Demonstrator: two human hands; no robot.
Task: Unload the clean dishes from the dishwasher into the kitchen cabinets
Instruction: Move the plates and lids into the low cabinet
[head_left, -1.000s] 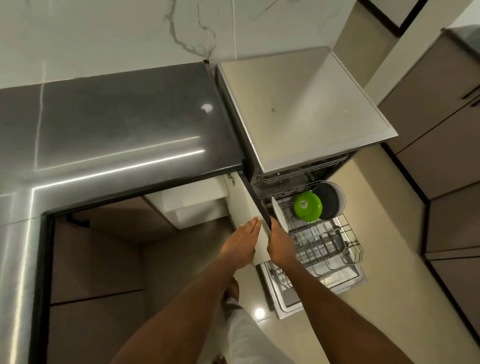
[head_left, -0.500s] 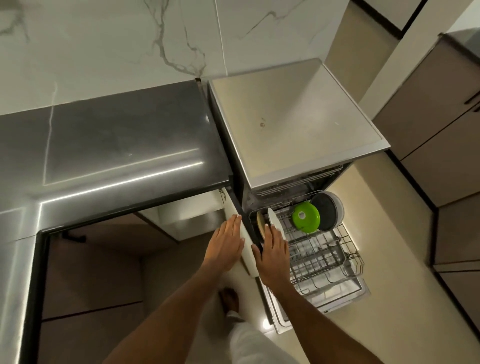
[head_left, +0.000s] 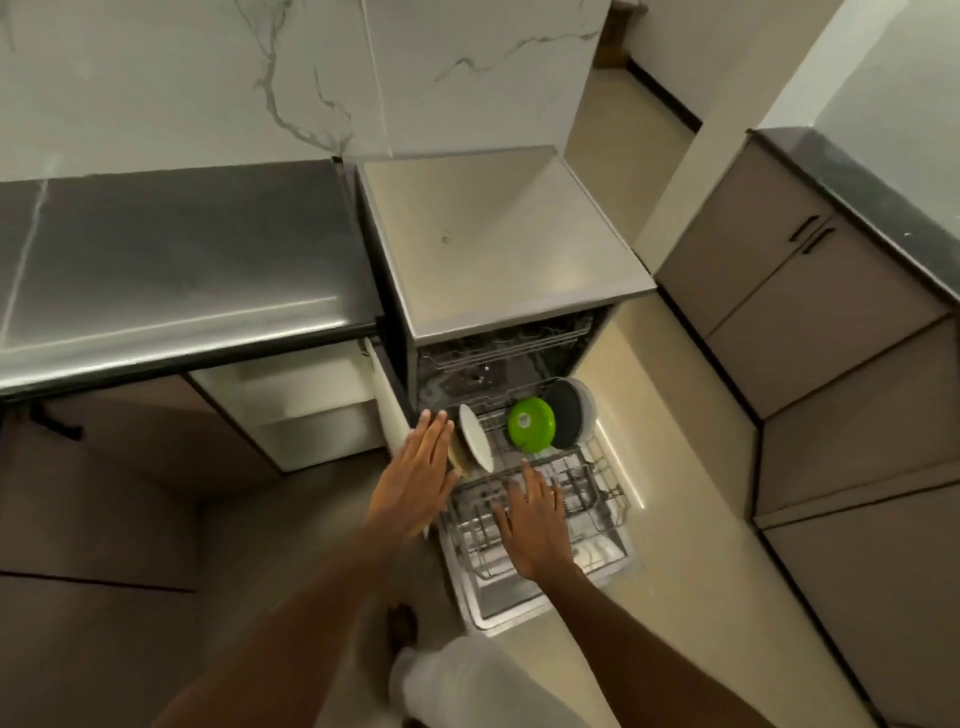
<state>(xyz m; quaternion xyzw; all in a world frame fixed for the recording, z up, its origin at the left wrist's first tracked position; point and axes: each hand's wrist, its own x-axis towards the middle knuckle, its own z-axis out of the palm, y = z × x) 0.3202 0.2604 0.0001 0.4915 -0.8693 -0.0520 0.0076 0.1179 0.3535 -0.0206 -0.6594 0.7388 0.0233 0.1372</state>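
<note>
Nearest, a white-trousered leg (head_left: 467, 686) and a bare foot (head_left: 402, 623) stand on the cream floor (head_left: 685, 597) beside the dishwasher's lowered door (head_left: 511, 616). Above the pulled-out lower rack (head_left: 597, 499), the right hand (head_left: 535, 525) hovers flat over the bare wires at the rack's near end, fingers straight and spread, holding nothing. The left hand (head_left: 415, 478) is also released, fingers straight and together at the rack's left edge, just beside a tan plate (head_left: 460, 457) and a white plate (head_left: 475, 436) standing on edge there. At the rack's far end stand a green bowl (head_left: 531, 430) and, at the right corner, a dark dish (head_left: 566, 421). Beyond lie the dishwasher's pale top (head_left: 498, 234) and, left, the dark steel surface (head_left: 171, 260).
</note>
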